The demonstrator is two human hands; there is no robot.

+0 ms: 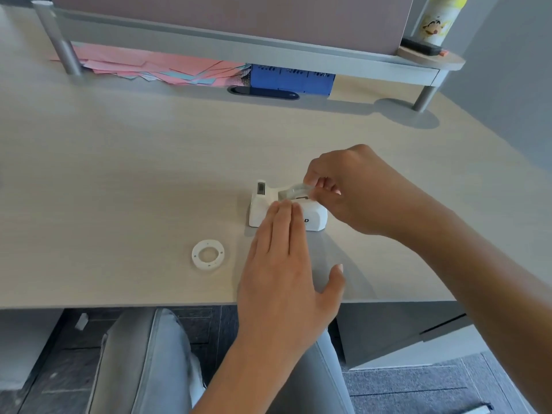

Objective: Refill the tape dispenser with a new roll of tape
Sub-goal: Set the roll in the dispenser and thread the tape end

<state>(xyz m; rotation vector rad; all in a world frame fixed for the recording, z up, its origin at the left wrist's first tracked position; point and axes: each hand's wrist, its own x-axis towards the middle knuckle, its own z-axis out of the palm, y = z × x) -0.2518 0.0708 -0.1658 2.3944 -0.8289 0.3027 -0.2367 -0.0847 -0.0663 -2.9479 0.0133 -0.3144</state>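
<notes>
A small white tape dispenser (259,209) stands on the wooden desk (134,162), cutter end to the left. A clear roll of tape (294,191) sits partly down in its slot. My right hand (355,189) pinches the roll's top edge with thumb and fingers. Fingers flat and together, my left hand (283,264) rests its fingertips against the dispenser's near side and holds nothing. A white plastic ring, an empty tape core (208,254), lies flat on the desk to the left of my left hand.
Pink and blue paper sheets (155,67) and a blue box (292,79) lie under a raised shelf (209,37) at the back. A yellow-capped bottle (439,19) stands on the shelf's right end. The desk's front edge runs just below my left hand; my knees are under it.
</notes>
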